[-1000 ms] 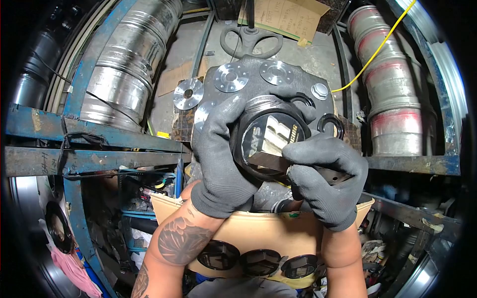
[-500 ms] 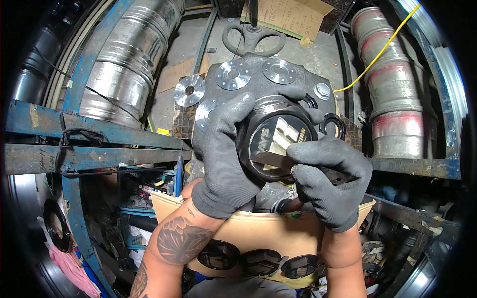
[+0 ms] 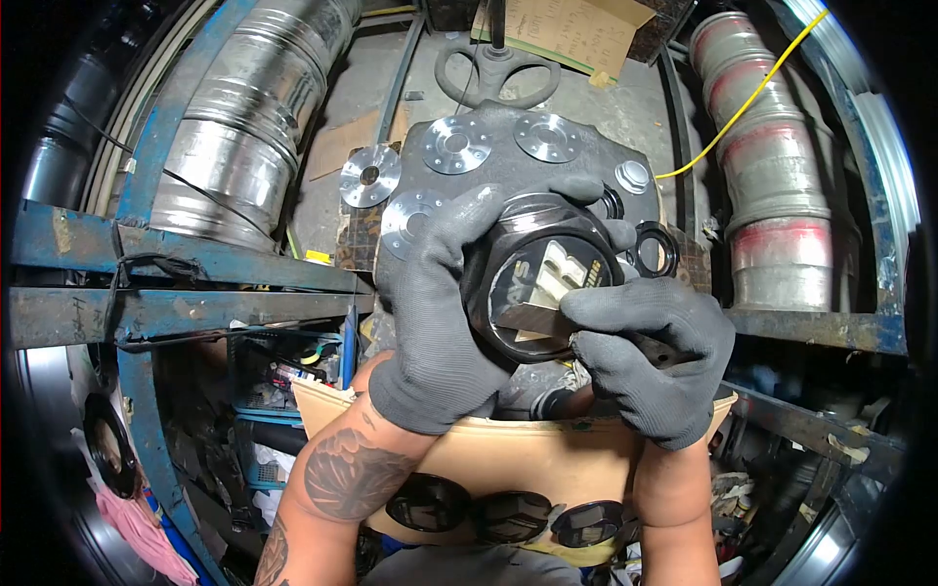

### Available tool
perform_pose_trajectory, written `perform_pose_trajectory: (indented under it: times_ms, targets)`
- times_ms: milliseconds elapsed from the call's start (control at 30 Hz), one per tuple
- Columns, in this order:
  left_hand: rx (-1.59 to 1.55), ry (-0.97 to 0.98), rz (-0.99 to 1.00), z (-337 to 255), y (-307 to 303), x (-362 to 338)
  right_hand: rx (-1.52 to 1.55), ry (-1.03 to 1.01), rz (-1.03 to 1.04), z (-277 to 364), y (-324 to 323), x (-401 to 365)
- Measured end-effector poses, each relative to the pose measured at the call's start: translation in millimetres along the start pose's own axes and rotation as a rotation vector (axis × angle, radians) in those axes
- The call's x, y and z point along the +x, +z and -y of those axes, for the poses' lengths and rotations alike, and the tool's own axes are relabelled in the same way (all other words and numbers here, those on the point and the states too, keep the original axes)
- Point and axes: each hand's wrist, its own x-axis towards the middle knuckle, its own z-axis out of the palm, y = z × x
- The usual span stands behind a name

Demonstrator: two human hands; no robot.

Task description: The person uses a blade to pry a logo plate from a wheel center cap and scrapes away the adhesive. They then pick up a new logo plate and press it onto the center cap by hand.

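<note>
My left hand [image 3: 422,313], in a grey knit glove, wraps round a black wheel centre cap [image 3: 512,281] with a hexagonal rim, its fingers curling over the far side. The round face bears gold and white lettering and is tilted toward me. Pinched between thumb and fingers of my gloved right hand [image 3: 657,342] is a flat metal blade [image 3: 528,317], laid across the lower part of the face. A bare pale strip shows under the blade's edge. Behind the cap, a black ring [image 3: 656,249] lies on a dark padded surface [image 3: 489,186].
Several silver discs, one a flange disc [image 3: 457,145], and a silver hex cap [image 3: 632,177] lie beyond my hands. Below stands a cardboard box [image 3: 547,449] with black round caps [image 3: 510,516] near it. Stacked metal rims [image 3: 234,161] line the left; more rims [image 3: 777,176] stand right.
The cap and my left hand have shifted slightly left. The blade has turned a little flatter against the face, still in my right hand.
</note>
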Motion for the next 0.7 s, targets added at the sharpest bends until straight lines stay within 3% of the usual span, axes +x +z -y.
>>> perform_pose_trajectory:
  times_ms: [67, 367, 500, 600, 700]
  targets:
    - [0.004, -0.011, -0.016, 1, -1, 1, -0.009, 0.081, 0.001, 2, 0, -1]
    - [-0.032, -0.056, -0.037, -1, -5, 2, -0.092, -0.076, 0.061, -1, -2, 2]
    - [-0.124, -0.049, -0.037, -5, -5, 1, -0.101, -0.250, 0.158, -16, -6, 5]
    - [-0.022, 0.008, -0.030, -4, -7, 0, -0.088, -0.207, 0.131, -14, -4, 5]
    - [0.425, 0.082, -0.066, -5, -6, 2, -0.013, -0.100, 0.040, -8, 6, 3]
